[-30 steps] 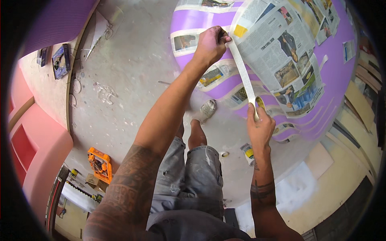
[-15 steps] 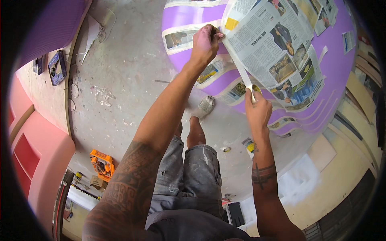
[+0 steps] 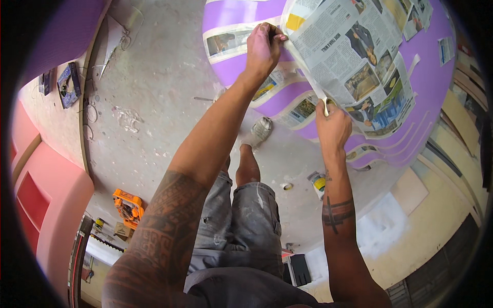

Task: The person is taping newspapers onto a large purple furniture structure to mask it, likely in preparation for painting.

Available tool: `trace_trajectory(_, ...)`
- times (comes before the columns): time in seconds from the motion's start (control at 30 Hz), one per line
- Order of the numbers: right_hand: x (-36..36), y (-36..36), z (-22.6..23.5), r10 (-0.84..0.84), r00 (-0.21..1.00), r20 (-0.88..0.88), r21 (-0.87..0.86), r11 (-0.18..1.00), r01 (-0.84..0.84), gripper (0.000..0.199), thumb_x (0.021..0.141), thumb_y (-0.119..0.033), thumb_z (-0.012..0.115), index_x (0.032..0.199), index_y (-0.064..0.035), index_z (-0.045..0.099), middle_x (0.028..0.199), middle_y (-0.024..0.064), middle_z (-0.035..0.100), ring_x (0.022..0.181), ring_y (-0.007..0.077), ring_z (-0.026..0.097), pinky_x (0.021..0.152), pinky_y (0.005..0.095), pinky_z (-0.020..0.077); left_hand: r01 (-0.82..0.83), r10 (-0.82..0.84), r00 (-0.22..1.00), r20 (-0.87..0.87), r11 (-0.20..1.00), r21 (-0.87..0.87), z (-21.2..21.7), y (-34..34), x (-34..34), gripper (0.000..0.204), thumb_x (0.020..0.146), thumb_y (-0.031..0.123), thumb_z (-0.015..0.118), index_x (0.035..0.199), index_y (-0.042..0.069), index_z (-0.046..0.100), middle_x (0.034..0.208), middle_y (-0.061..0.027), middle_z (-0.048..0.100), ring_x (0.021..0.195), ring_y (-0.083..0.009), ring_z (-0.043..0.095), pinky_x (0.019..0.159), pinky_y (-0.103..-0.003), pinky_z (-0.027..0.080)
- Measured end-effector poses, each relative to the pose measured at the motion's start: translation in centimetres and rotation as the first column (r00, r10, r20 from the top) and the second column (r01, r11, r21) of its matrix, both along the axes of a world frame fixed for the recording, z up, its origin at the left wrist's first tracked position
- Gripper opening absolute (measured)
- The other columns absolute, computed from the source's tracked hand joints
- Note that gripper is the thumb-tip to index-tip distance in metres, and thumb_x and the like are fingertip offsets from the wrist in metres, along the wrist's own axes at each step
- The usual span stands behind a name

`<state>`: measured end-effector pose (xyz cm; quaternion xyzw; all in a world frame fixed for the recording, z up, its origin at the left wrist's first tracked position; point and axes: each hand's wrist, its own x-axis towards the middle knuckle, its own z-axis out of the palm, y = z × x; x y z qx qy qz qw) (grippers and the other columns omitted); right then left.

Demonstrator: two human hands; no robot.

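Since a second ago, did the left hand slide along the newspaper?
Yes. The left hand now presses the tape strip closer to the upper corner of the newspaper sheet, while the right hand holds the strip's lower end.

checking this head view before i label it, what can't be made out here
- Head view: the roll of tape is mostly hidden inside the right hand.
- The left hand covers the tape end and the newspaper edge it presses on.
- The purple panel is cut off by the top edge.
- The small can on the floor is too small to identify.
- The orange tool is too small to tell its kind.
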<state>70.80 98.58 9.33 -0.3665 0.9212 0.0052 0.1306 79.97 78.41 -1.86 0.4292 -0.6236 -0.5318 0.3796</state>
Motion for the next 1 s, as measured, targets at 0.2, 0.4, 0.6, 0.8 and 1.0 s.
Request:
trace_trajectory(0.2,-0.3,-0.5,-0.5,-0.106,0.994,-0.007,0.051,0.993,0.106,0.041,0.093,-0.039,0.067,0.077,-0.0008,0.073,0.072,0.0255,0.068,0.068,0.0475,0.066,0.063,0.0521,0.0515,-0.186,0.186,0.982,0.001,0.981,0.063,-0.1,-0.4,-0.1,0.014,0.084,-0.008,0.07,0.085,-0.004,0.057,0.081,-0.0097,0.066,0.072,-0.0147,0.064,0.07,-0.031,0.054)
trace_trajectory(0.4,-0.2,-0.3,-0.8,-0.061,0.996,-0.069,0.057,0.996,0.065,0.043,0.093,-0.041,0.066,0.079,-0.0019,0.074,0.071,0.0249,0.068,0.067,0.047,0.067,0.065,0.0533,0.0525,-0.137,0.136,0.991,-0.018,0.986,-0.095,0.5,0.8,-0.1,0.008,0.085,0.001,0.076,0.088,-0.004,0.07,0.085,-0.0122,0.068,0.071,-0.0199,0.066,0.069,-0.031,0.054)
trace_trajectory(0.6,1.4,0.6,-0.1,0.029,0.997,-0.066,0.059,0.998,-0.025,0.041,0.096,-0.04,0.062,0.081,-0.0046,0.074,0.068,0.0232,0.067,0.065,0.0441,0.069,0.061,0.053,0.0534,-0.231,0.229,0.973,-0.034,0.957,-0.177,0.6,3.4,-0.4,0.008,0.088,0.002,0.076,0.096,0.0,0.074,0.089,-0.0109,0.07,0.074,-0.0216,0.069,0.072,-0.034,0.057)
trace_trajectory(0.8,3.9,2.0,1.7,0.02,0.999,-0.032,0.025,1.0,-0.019,0.043,0.098,-0.04,0.064,0.077,-0.0028,0.07,0.061,0.022,0.063,0.057,0.0443,0.064,0.054,0.0503,0.0487,0.064,-0.046,0.996,0.082,0.971,-0.231,0.3,5.5,0.7,0.036,0.096,0.002,0.066,0.13,-0.004,0.06,0.14,-0.0264,0.047,0.117,-0.035,0.06,0.1,-0.041,0.05)
trace_trajectory(1.0,4.4,2.6,2.6,0.157,0.983,-0.096,-0.143,0.975,-0.169,0.036,0.096,-0.032,0.07,0.071,-0.0062,0.065,0.053,0.0161,0.06,0.046,0.0373,0.061,0.046,0.0465,0.0459,0.368,-0.178,0.849,0.497,0.875,-0.316,-0.2,6.7,1.6,0.082,0.105,0.041,0.05,0.162,0.0,0.009,0.155,-0.0305,0.024,0.144,-0.0532,0.021,0.12,-0.062,0.017)
